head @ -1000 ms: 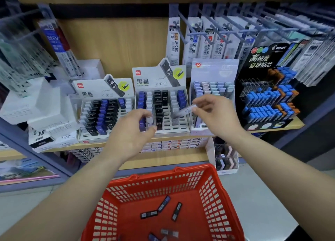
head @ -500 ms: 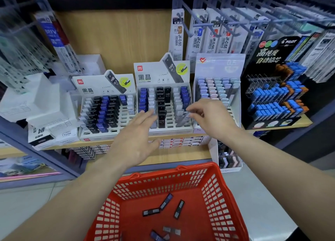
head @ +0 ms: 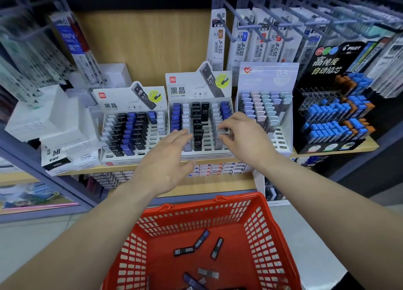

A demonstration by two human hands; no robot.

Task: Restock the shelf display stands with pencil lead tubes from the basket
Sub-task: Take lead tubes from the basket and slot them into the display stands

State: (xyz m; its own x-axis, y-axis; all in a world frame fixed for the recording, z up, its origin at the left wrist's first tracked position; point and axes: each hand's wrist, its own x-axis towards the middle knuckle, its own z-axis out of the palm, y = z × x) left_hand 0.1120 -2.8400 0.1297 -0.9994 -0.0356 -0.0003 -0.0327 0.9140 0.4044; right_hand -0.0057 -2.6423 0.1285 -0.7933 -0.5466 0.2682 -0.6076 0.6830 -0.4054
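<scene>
Red lattice-walled basket (head: 259, 235) holds black and grey tubes (head: 184, 251); above it, a white display stand (head: 196, 87) carries blue, white and black rows.

Middle stand (head: 187, 90) header: deli, 黑晶, HB; black tube (head: 205, 112) in it: HB 0.5; left stand (head: 113, 104) beside it: 黑晶, tubes HB 0.7; hanging packs (head: 220, 42) above-right of it: JF-0.5; black display (head: 326, 63) far right: PILOT, 高纯度 自动铅芯; blue pack (head: 68, 37) far left: BRFV.

On shelf (head: 370, 144) mid-frame: left stand (head: 118, 100), middle stand (head: 185, 89), right stand (head: 268, 78), side by side. Bottom centre: basket (head: 261, 235) holding tubes (head: 183, 251).
</scene>
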